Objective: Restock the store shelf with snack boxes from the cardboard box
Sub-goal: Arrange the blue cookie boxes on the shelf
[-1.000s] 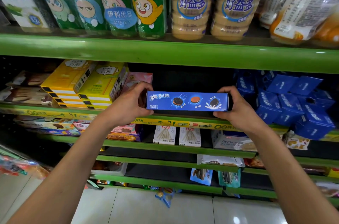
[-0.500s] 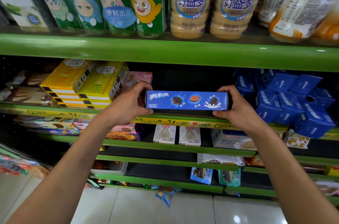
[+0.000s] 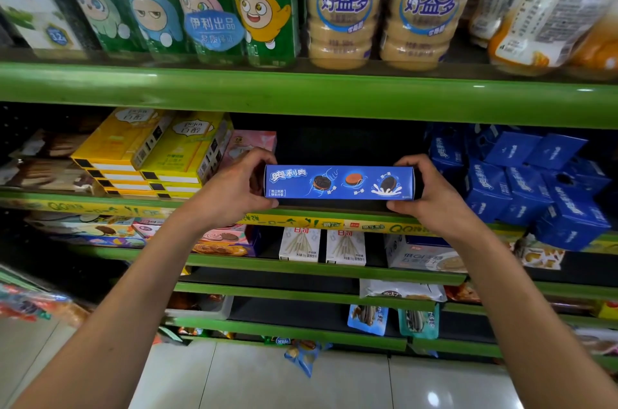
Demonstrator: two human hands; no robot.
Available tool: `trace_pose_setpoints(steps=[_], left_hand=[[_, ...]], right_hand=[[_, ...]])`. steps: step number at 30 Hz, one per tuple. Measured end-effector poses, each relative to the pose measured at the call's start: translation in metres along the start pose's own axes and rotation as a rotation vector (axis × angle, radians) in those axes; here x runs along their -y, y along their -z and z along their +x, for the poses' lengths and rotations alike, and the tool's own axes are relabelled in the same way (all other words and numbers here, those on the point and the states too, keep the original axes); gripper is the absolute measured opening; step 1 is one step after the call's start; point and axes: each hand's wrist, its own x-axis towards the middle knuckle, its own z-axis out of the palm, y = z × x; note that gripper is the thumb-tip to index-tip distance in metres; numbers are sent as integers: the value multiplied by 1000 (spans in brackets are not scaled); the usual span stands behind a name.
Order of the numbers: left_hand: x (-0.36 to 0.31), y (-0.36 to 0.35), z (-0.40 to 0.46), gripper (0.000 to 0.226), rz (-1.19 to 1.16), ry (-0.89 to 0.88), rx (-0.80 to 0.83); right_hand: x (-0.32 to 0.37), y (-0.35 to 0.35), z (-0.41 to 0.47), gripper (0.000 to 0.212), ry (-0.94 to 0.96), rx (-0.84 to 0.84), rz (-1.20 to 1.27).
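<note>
here, left hand [image 3: 230,191] and right hand [image 3: 431,194] grip one blue snack box [image 3: 339,181] by its ends.

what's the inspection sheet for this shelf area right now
surface: green metal store shelf, dark gap in its middle
job's things: long blue cookie box, level, at the shelf's front edge; cardboard box not in view
clutter: yellow flat boxes left, jumbled blue cartons right
hands: left hand and right hand each grip one end of the box
cables: nothing seen
surroundings: beige drink bottles above, pale tiled floor below
</note>
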Motion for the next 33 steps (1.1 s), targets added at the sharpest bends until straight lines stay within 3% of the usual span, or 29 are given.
trace_pose_setpoints(steps=[10, 24, 33], left_hand=[[6, -1, 0, 63, -158, 42, -3], [-6, 1, -5, 56, -140, 58, 13], [-8, 1, -9, 37, -240, 80, -54]], right_hand=[[-1, -1, 0, 55, -52, 13, 88], [-3, 0, 0, 62, -74, 16, 101], [-2, 6, -3, 69, -26, 153, 98]])
